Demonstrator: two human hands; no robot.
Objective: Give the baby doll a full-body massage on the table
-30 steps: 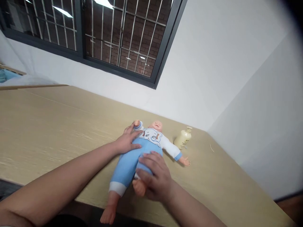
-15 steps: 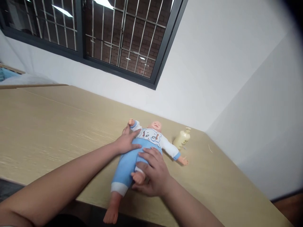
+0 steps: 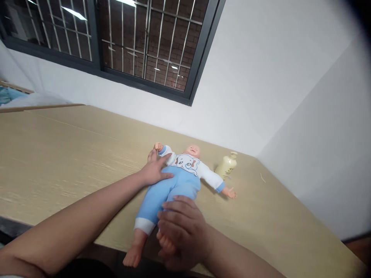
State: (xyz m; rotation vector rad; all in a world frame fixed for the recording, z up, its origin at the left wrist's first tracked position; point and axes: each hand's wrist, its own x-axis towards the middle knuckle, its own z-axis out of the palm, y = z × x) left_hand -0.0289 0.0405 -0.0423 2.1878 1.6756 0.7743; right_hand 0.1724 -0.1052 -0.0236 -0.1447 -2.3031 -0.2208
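A baby doll (image 3: pixel 185 181) lies on its back on the wooden table, dressed in a white top with a puppy-like face on the chest and light blue trousers. Against the side of its torso rests my left hand (image 3: pixel 155 168), fingers spread, thumb lying on the waist. My right hand (image 3: pixel 185 227) is wrapped around the doll's lower leg and foot, near the table's front edge; toes (image 3: pixel 165 242) poke out beside the fingers. The other bare foot (image 3: pixel 133 255) hangs past the edge. Part of the gripped leg is hidden behind my fingers.
A cream pump bottle (image 3: pixel 227 165) stands beyond the doll's outstretched arm. A thin pale strip (image 3: pixel 262 177) lies to its right on the table (image 3: pixel 72 154). White walls meet at the back corner, below a barred window (image 3: pixel 145 42). Bluish cloth (image 3: pixel 11 94) shows at far left.
My right hand has drawn the doll's leg down toward me, so that leg is straighter than before. My left hand stays by the torso. The view has shifted slightly.
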